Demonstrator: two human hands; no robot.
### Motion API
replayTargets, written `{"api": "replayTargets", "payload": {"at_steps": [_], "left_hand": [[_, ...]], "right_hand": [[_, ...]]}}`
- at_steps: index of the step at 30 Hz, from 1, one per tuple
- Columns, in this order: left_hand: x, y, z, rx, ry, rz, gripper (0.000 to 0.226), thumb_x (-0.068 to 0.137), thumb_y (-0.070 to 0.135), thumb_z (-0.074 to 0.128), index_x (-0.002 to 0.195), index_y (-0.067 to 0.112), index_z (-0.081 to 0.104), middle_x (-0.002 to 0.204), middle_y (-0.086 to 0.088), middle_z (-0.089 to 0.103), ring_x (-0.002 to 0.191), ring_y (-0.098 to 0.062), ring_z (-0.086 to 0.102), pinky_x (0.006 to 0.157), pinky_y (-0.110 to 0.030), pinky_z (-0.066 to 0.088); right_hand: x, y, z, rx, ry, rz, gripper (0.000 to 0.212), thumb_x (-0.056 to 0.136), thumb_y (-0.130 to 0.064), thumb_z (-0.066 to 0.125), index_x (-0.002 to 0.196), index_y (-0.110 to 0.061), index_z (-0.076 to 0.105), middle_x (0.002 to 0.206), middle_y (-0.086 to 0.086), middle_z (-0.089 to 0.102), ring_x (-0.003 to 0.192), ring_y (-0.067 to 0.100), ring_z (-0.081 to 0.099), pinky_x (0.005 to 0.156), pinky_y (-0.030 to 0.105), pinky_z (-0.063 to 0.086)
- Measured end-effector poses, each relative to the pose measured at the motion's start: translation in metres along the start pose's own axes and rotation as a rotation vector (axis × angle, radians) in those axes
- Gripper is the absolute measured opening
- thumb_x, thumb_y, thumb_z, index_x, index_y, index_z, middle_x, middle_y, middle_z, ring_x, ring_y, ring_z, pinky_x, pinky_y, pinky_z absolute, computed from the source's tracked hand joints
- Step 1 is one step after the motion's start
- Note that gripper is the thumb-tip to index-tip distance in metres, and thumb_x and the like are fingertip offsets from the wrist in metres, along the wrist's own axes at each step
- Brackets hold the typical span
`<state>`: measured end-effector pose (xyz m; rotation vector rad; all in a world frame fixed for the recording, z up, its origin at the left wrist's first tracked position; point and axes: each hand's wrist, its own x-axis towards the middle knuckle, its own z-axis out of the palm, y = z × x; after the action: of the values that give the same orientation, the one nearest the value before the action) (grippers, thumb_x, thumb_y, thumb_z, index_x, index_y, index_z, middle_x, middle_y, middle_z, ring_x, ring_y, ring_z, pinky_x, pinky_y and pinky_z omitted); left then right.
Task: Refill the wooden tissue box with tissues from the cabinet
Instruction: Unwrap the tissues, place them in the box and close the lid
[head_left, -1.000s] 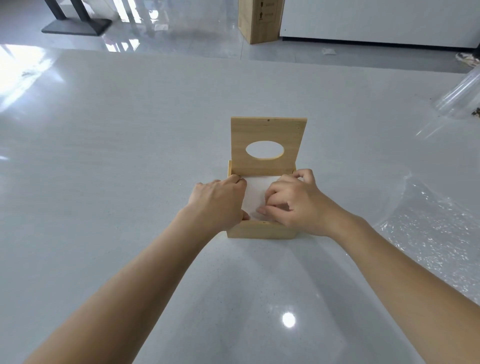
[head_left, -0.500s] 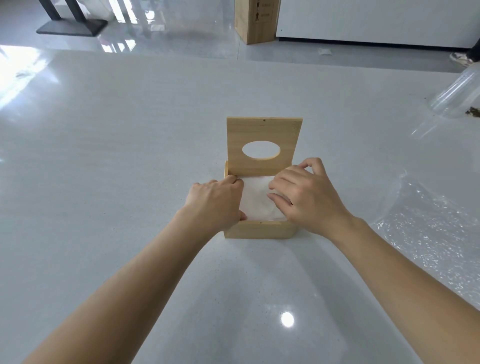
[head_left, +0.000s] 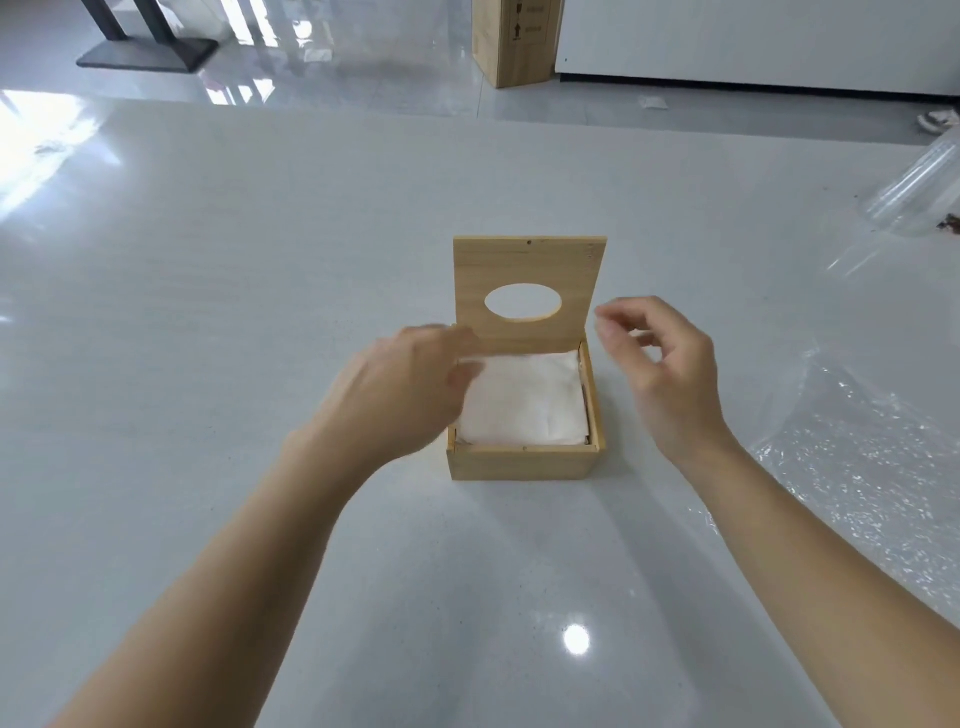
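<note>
Fingers of my left hand (head_left: 400, 387) are loose and a little blurred, spread over the left edge of the wooden tissue box (head_left: 523, 460) at the centre of the frame; they grip nothing, and I cannot tell whether the tips touch the tissues (head_left: 524, 400) or hover just above them. On my right hand (head_left: 662, 374) the fingers (head_left: 618, 325) are half curled with nothing between them, held in the air just to the right of the box and clear of it.

Between my two hands the box sits on the pale glossy table (head_left: 260, 312). Its lid (head_left: 527, 291) stands upright at the far side, and the table shows through the oval hole in it. Inside the box the white tissues lie flat as a folded stack, filling it almost to the rim, with a thin dark gap along the right wall.

At the right edge of the frame a sheet of crinkled clear plastic wrap (head_left: 872, 467) lies on the table, well apart from the box. Higher up on the right, near the edge, lies a clear plastic bottle (head_left: 919, 192). At the top centre, beyond the table, a tall wooden cabinet (head_left: 517, 41) stands on the shiny floor, and a black stand base (head_left: 148, 52) sits in the upper left.
</note>
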<state>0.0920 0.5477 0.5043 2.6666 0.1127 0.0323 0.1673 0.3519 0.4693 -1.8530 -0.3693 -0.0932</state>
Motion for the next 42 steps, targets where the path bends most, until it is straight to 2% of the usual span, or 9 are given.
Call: {"api": "replayTargets", "payload": {"at_steps": [5,11,17,23,29,32,35,38,42], "left_hand": [[0.012,-0.005,0.005,-0.604,0.317,-0.317,0.015,0.096,0.024,0.046,0.091,0.023,0.060,0.087,0.014,0.063,0.092,-0.012,0.061,0.082,-0.033,0.047],[0.024,-0.010,0.014,-1.363,-0.155,-0.733,0.058,0.087,0.066,0.036,0.125,0.028,0.057,0.134,0.002,0.052,0.123,-0.029,0.047,0.095,-0.063,0.038],[0.027,0.003,0.017,-1.297,-0.227,-0.721,0.031,0.081,0.059,0.055,0.101,0.034,0.059,0.120,-0.006,0.057,0.107,-0.026,0.057,0.083,-0.048,0.048],[0.025,-0.010,0.020,-1.459,-0.296,-0.729,0.060,0.083,0.068,0.039,0.115,0.024,0.063,0.117,-0.008,0.061,0.108,-0.028,0.057,0.085,-0.049,0.045],[0.023,-0.001,0.019,-1.358,-0.234,-0.682,0.018,0.081,0.036,0.057,0.083,0.019,0.063,0.093,-0.002,0.055,0.081,-0.021,0.050,0.063,-0.031,0.042],[0.020,-0.008,0.023,-1.434,-0.209,-0.665,0.026,0.085,0.012,0.054,0.110,0.020,0.057,0.089,-0.001,0.055,0.079,-0.017,0.051,0.059,-0.032,0.042],[0.010,-0.017,0.029,-1.399,-0.241,-0.618,0.047,0.088,-0.002,0.052,0.130,0.016,0.041,0.104,-0.004,0.062,0.088,-0.015,0.058,0.057,-0.032,0.049],[-0.001,-0.029,0.031,-1.309,-0.314,-0.531,0.067,0.076,0.017,0.070,0.137,0.016,0.042,0.139,-0.001,0.049,0.122,-0.011,0.050,0.087,-0.038,0.050],[-0.015,-0.038,0.039,-1.218,-0.382,-0.441,0.111,0.052,0.051,0.077,0.147,0.034,0.022,0.151,0.017,0.024,0.140,-0.004,0.022,0.117,-0.045,0.016]], "right_hand": [[0.017,-0.006,0.001,0.428,-0.082,0.520,0.027,0.091,-0.050,0.044,0.100,-0.039,0.066,0.118,-0.011,0.057,0.117,0.004,0.049,0.097,0.034,0.033],[0.024,-0.005,0.006,0.741,-0.159,0.708,0.050,0.085,-0.059,0.049,0.106,-0.017,0.065,0.131,-0.001,0.055,0.125,0.015,0.046,0.092,0.038,0.045],[0.024,0.001,0.007,0.774,-0.081,0.783,0.028,0.084,-0.043,0.060,0.072,-0.018,0.055,0.100,0.000,0.057,0.102,0.014,0.055,0.073,0.031,0.047],[0.017,0.006,0.008,0.931,-0.032,0.751,0.009,0.078,-0.015,0.059,0.070,-0.015,0.055,0.070,-0.003,0.048,0.056,0.009,0.052,0.045,0.017,0.041],[0.009,0.010,0.002,0.892,-0.252,0.655,0.025,0.060,-0.010,0.059,0.084,-0.014,0.058,0.086,0.000,0.057,0.073,0.013,0.057,0.056,0.023,0.045],[0.006,0.013,0.001,0.737,-0.272,0.583,0.053,0.060,-0.002,0.047,0.107,-0.024,0.054,0.136,0.003,0.038,0.132,0.014,0.031,0.087,0.026,0.040],[-0.002,0.011,0.005,0.608,-0.292,0.527,0.078,0.059,0.000,0.051,0.130,-0.028,0.039,0.155,0.004,0.015,0.144,0.014,0.006,0.109,0.031,0.021],[-0.017,0.018,0.004,0.528,-0.246,0.615,0.101,0.060,-0.023,0.070,0.146,-0.026,0.018,0.153,0.002,0.018,0.144,0.012,0.009,0.116,0.035,0.012],[-0.043,0.026,-0.001,0.531,-0.251,0.694,0.123,0.050,-0.052,0.079,0.149,-0.025,0.010,0.148,-0.006,0.028,0.141,0.011,0.020,0.117,0.033,0.009]]}}
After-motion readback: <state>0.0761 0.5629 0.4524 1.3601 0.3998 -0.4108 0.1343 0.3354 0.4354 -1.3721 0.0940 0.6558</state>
